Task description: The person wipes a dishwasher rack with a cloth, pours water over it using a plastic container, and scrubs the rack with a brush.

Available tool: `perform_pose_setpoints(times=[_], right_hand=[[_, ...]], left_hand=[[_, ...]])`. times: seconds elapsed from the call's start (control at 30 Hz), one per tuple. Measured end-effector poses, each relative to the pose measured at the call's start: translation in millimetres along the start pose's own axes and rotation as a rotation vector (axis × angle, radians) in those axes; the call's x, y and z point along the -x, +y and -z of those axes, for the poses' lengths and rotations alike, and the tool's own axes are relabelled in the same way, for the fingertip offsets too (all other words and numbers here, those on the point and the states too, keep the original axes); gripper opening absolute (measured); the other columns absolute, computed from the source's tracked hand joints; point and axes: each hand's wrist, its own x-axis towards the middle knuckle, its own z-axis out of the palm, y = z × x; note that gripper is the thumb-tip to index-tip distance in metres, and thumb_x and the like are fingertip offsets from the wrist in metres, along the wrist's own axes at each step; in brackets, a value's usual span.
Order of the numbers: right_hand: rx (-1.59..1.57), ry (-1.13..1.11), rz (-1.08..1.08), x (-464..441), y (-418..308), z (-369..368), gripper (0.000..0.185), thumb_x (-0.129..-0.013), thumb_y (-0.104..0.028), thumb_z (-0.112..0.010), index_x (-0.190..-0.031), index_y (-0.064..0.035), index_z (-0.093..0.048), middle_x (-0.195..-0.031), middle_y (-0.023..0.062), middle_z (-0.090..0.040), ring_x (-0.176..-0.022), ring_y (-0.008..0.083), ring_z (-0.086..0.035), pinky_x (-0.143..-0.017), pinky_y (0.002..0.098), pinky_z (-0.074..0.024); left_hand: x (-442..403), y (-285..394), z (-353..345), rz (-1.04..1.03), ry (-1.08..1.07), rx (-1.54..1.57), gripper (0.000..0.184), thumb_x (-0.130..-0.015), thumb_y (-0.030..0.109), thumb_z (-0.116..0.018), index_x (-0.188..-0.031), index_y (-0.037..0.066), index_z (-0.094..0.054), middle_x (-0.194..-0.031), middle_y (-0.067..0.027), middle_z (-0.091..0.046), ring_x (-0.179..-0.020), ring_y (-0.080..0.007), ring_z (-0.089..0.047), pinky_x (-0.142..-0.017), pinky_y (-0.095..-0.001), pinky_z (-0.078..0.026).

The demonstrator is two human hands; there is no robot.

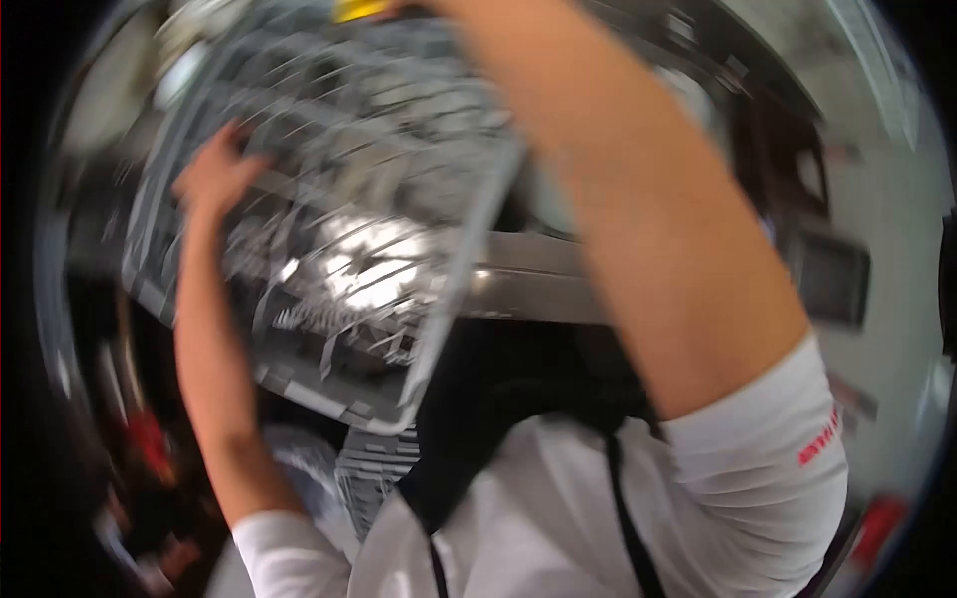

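Observation:
A large grey plastic dish rack (454, 289) with an open grid lies tilted in front of me, its near corner toward my apron. Motion blur smears it, and light glares off shiny metal around its middle. My left hand (217, 177) is at the rack's left side, thumb and fingers spread over the grid. Whether it touches the rim is too blurred to tell. My right arm stretches across to the top edge of the view, where only a sliver of my right hand (401, 8) shows. Right beside it is a bright yellow thing (359, 9), mostly cut off; its kind is unclear.
Under the rack runs a metal counter edge (538, 279). A grey slatted crate (374, 468) stands low beside me. To the right is a dark rectangular tray or bin (832, 274). Blurred red items (150, 444) are at the lower left.

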Motion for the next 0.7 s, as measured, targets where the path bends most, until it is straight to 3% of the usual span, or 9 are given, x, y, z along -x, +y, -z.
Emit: perform_pose_setpoints(times=[0.13,0.2,0.4,0.7], right_hand=[[-0.095,0.009,-0.096,15.4,26.0,-18.4,0.036,-0.08,-0.045,-0.075,-0.094,-0.0122,-0.077,-0.096,0.0147,-0.075,-0.091,0.0343,-0.071,-0.077,0.0471,-0.0564],[-0.137,0.007,-0.14,20.1,50.0,-39.0,0.036,-0.08,-0.045,-0.075,-0.095,-0.0121,-0.077,-0.097,0.0146,-0.075,-0.091,0.0339,-0.072,-0.078,0.0469,-0.0564],[-0.273,0.092,-0.191,7.6,89.1,-59.3,0.035,-0.08,-0.043,-0.075,-0.095,-0.0117,-0.078,-0.099,0.0145,-0.075,-0.093,0.0326,-0.072,-0.079,0.0463,-0.0567],[-0.323,0.151,-0.147,-24.7,37.5,-33.6,0.033,-0.08,-0.04,-0.075,-0.096,-0.0112,-0.079,-0.102,0.0143,-0.076,-0.095,0.0308,-0.073,-0.08,0.0454,-0.057]], left_hand=[[-46.1,-74.3,-45.3,-0.102,-0.031,0.124,0.083,-0.075,0.038,-0.072,-0.147,0.003,-0.05,-0.147,-0.016,-0.057,-0.135,-0.0307,-0.054,-0.111,-0.0404,-0.04],[-81.6,-125.5,-80.5,-0.125,-0.057,0.352,0.083,-0.075,0.038,-0.073,-0.147,0.003,-0.05,-0.143,-0.0194,-0.058,-0.131,-0.0326,-0.056,-0.107,-0.0407,-0.044],[-85.0,-72.2,-58.9,-0.066,-0.115,0.217,0.08,-0.074,0.038,-0.074,-0.144,0.007,-0.052,-0.139,-0.0182,-0.061,-0.128,-0.033,-0.058,-0.105,-0.0419,-0.045],[-61.4,-52.1,-34.6,-0.048,-0.106,0.154,0.075,-0.071,0.039,-0.076,-0.139,0.014,-0.055,-0.133,-0.0163,-0.064,-0.122,-0.0335,-0.06,-0.1,-0.0438,-0.046]])
